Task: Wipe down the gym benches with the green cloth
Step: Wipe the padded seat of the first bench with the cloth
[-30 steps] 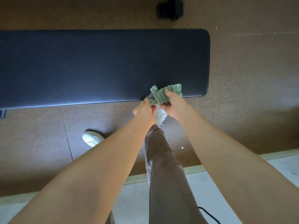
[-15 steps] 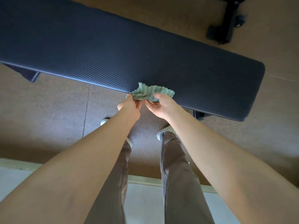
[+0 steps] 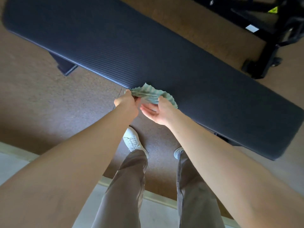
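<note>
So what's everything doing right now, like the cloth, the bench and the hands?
Green ribbed cloth: bunched up, held between both hands at the bench's near edge.
Dark padded gym bench: lying flat.
Left hand: grips the cloth's left end.
Right hand: palm up, thumb pinching the cloth's right end.
White lace-up shoe: laced, planted on the floor.
Black metal frame: standing beyond the bench.

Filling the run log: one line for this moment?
left hand: pinches green cloth | right hand: holds cloth's other end | bench: cloth at near edge
</note>
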